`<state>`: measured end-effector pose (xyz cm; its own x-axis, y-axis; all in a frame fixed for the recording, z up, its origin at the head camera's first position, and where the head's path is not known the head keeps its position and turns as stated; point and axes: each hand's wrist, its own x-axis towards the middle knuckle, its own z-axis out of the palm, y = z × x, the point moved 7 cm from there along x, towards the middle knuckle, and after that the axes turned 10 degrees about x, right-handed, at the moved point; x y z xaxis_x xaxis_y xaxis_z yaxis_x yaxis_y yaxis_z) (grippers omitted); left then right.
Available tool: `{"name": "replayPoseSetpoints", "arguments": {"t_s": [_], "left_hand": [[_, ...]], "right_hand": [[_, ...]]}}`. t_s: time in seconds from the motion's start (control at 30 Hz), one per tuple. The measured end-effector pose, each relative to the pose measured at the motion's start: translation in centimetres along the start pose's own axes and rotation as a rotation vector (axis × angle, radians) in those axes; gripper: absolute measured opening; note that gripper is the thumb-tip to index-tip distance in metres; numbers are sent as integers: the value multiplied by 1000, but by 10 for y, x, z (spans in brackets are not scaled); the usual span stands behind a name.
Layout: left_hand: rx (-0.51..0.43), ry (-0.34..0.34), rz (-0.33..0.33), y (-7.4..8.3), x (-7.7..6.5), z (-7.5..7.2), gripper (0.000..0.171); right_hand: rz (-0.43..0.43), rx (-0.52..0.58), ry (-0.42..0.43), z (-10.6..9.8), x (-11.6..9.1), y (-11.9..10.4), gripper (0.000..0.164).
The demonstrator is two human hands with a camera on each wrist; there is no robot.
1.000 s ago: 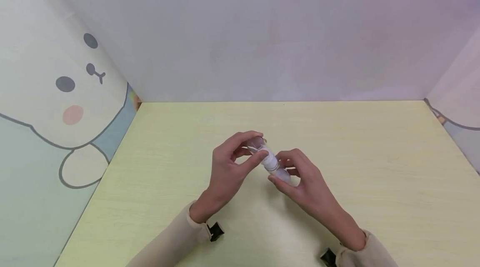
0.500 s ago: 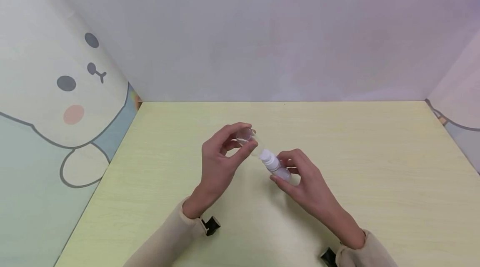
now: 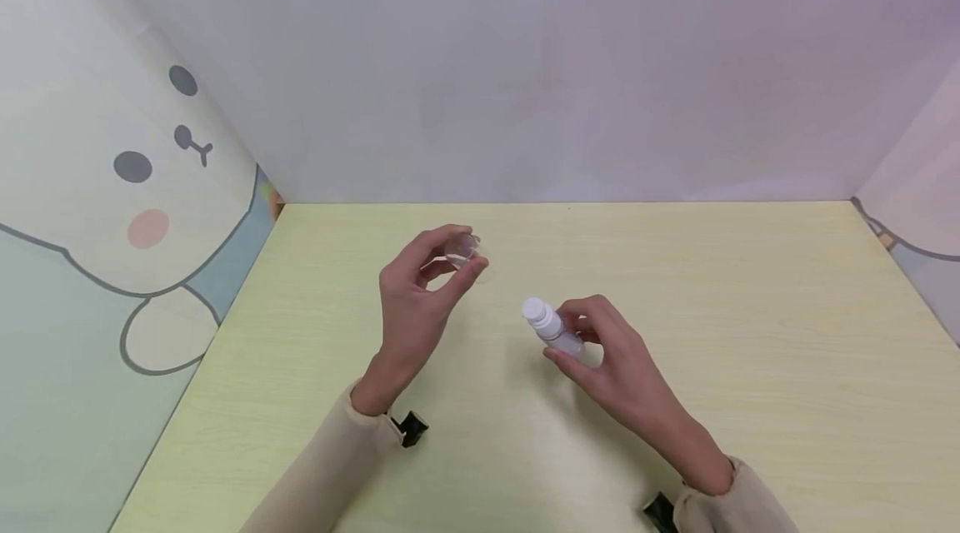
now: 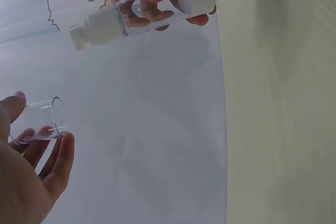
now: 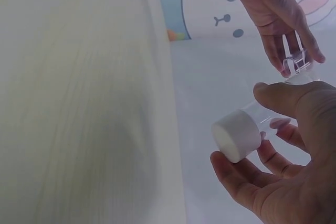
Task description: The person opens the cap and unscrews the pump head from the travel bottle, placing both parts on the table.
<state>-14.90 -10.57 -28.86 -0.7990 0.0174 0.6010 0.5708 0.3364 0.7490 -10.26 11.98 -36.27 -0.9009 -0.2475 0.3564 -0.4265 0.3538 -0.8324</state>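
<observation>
Between thumb and fingers my left hand (image 3: 416, 300) pinches a clear plastic cap (image 4: 39, 121), its open end facing the bottle. My right hand (image 3: 618, 362) grips a small clear pump bottle (image 3: 551, 325) around its body. The bottle is tilted, its white pump head (image 4: 97, 29) pointing up and toward the left. A white base (image 5: 236, 136) closes the bottle's other end in the right wrist view. Cap and bottle are apart, with a gap between the two hands. Both are held above the table.
A pale wood-grain table (image 3: 712, 283) lies under the hands. Behind it stands a plain whitish wall panel (image 3: 562, 83). A panel with a cartoon animal (image 3: 150, 283) borders the left side, and another printed panel (image 3: 922, 208) the right.
My left hand has drawn the clear cap off the bottle's pump end and moved away up and left. The right hand stays nearly in place with the bottle.
</observation>
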Motion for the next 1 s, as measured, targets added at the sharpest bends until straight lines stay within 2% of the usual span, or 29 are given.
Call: {"name": "replayPoseSetpoints", "arguments": {"t_s": [0.2, 0.27, 0.43, 0.53, 1.0], "left_hand": [[33, -4, -25, -16, 4, -3, 35], [53, -41, -63, -24, 6, -2, 33], [118, -185, -197, -46, 5, 5, 28], [145, -233, -242, -56, 4, 8, 27], [233, -291, -331, -86, 2, 8, 30]], "right_hand": [[6, 16, -8, 0, 0, 1, 47], [8, 18, -7, 0, 0, 1, 47], [9, 11, -1, -2, -1, 1, 47], [8, -6, -2, -2, -1, 1, 47], [15, -31, -6, -3, 0, 0, 48]]}}
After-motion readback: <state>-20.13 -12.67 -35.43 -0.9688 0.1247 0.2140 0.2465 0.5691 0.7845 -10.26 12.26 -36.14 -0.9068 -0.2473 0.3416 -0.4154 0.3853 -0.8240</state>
